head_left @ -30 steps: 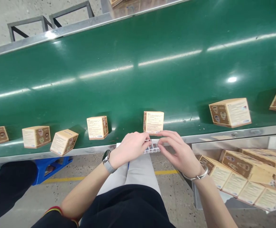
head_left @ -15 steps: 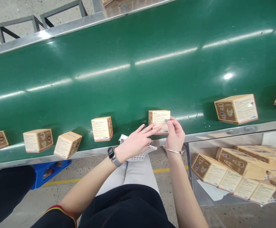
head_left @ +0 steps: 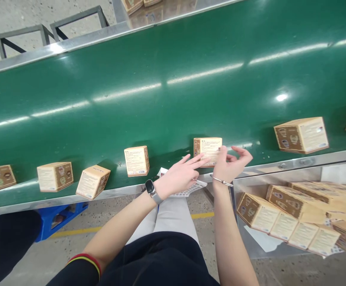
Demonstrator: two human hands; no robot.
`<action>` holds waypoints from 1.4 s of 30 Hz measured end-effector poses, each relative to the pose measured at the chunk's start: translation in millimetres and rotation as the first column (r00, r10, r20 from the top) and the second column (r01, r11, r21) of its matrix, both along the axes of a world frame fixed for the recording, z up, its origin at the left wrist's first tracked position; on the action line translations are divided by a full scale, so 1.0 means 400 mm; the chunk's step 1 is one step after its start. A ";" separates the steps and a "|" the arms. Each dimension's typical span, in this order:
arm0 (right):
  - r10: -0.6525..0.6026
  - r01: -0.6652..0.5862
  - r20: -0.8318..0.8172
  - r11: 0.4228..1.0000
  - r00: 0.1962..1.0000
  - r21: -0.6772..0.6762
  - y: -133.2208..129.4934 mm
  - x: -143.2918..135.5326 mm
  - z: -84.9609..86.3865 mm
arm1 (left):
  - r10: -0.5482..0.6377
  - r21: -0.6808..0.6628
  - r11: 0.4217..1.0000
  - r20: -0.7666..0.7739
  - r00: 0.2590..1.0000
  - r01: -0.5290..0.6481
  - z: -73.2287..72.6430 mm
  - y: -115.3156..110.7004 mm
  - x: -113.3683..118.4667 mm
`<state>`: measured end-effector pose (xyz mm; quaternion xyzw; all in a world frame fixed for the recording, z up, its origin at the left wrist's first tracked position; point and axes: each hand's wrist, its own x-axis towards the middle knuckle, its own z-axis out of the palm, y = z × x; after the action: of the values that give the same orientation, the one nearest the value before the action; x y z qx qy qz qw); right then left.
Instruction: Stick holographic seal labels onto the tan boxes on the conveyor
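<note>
A small cream and brown box [head_left: 211, 146] stands on the green conveyor belt [head_left: 173, 107] near its front edge. My left hand [head_left: 182, 174] rests its outstretched fingers on the lower part of that box's printed face. A sheet of small stickers [head_left: 190, 189] lies beneath this hand, partly hidden by it. At the box's right side is my right hand [head_left: 231, 163], its thumb at the printed face beside a small dark label and its other fingers spread away from the box. To the left stands another box [head_left: 137, 161], touched by neither hand.
Several more boxes stand along the belt, such as one at the left [head_left: 55, 176] and one at the right [head_left: 302, 135]. A metal side table [head_left: 247, 248] at lower right carries rows of boxes. A person's dark-clothed leg [head_left: 13, 234] and a blue stool [head_left: 61, 218] are at lower left.
The boxes on the belt have shifted right, my left hand moving along with the touched box. The fingers of my right hand have opened away from the box's right edge.
</note>
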<state>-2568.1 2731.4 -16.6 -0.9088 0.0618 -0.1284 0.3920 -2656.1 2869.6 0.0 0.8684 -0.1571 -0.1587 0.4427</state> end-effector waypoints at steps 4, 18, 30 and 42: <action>0.313 -0.311 -0.009 0.940 0.950 -0.144 -0.034 -0.002 0.095 | 0.116 -0.097 0.986 -0.182 0.976 -0.135 0.038 0.023 -0.012; 0.906 -0.974 -0.367 0.227 0.212 -0.003 0.011 -0.119 0.170 | 0.285 -0.130 0.907 -0.512 0.810 -0.401 0.101 0.143 -0.149; 0.872 -0.877 -0.096 0.472 0.480 -0.092 0.062 -0.194 0.128 | 0.423 -0.035 0.856 -0.525 0.739 -0.515 0.053 0.168 -0.198; 0.196 0.000 -0.378 0.888 0.905 0.460 0.097 -0.132 -0.085 | 0.115 0.016 0.993 -0.031 0.993 -0.115 -0.043 0.077 -0.172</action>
<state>-2621.0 2770.0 -50.7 -0.8017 0.1245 0.1056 0.5750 -2724.7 2900.3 -17.4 0.8766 -0.0988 -0.1478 0.4473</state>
